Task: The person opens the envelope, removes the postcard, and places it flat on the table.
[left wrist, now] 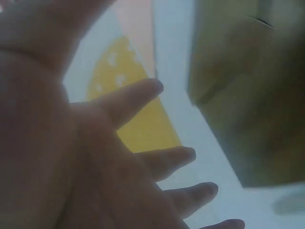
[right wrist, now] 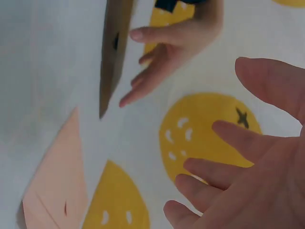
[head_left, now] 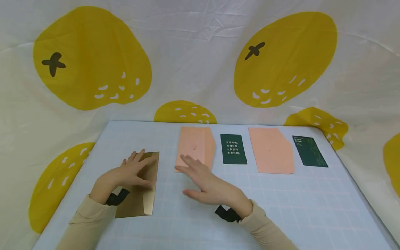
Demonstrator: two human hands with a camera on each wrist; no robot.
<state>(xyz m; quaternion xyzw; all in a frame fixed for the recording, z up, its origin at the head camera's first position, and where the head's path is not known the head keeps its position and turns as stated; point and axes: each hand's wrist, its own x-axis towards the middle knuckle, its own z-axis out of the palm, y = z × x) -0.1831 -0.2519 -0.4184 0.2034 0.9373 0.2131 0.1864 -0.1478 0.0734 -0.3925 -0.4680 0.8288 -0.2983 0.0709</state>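
A gold-brown envelope (head_left: 128, 205) lies flat at the left of the table, its flap along the right side. My left hand (head_left: 126, 175) hovers over it with fingers spread. In the left wrist view a gap shows between the fingers (left wrist: 138, 98) and the envelope (left wrist: 252, 105). My right hand (head_left: 207, 185) is held above the table, palm down and fingers extended, with nothing in it. Its fingertips overlap the near edge of a pink envelope (head_left: 190, 142) in the head view. The right wrist view also shows the left hand (right wrist: 174, 50) beside the gold-brown envelope (right wrist: 114, 52).
Along the back, to the right of the first pink envelope, lie a green card (head_left: 233, 158) with white writing, a second pink envelope (head_left: 272, 156) and another green card (head_left: 312, 154). A white curtain (head_left: 193, 62) with yellow fruit prints hangs behind the table (head_left: 281, 208).
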